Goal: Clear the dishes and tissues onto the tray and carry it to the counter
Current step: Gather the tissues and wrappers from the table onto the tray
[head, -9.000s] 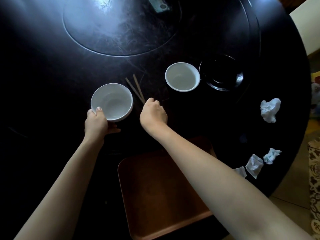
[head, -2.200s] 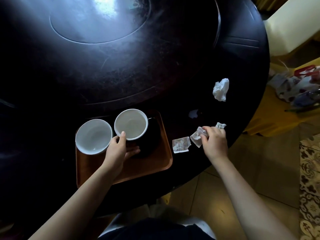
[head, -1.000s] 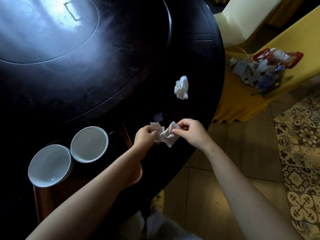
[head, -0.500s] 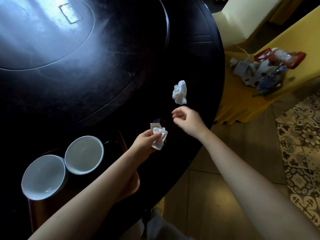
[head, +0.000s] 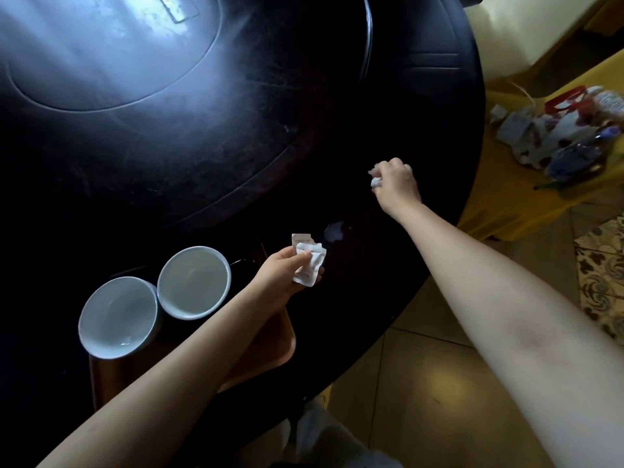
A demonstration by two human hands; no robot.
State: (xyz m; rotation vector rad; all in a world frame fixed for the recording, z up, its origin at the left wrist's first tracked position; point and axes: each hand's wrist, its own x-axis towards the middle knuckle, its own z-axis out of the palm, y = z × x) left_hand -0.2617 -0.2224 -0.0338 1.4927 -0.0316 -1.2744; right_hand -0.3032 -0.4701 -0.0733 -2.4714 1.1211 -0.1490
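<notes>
From the head camera, the dark round table [head: 304, 113] fills most of the view. The left hand [head: 283, 275] hovers over the table just right of the tray [head: 101, 376], its fingers pinched closed on a few flat white tissues [head: 309, 261]. The right hand [head: 395, 184] reaches farther across the table toward its right edge, well apart from the left hand, curled closed around a crumpled tissue [head: 375, 180] that shows only at the fingertips. Two white bowls [head: 118, 317] [head: 194, 282] sit touching each other on the tray, left of the left hand. A small pale smear [head: 334, 231] lies on the table between the two hands.
</notes>
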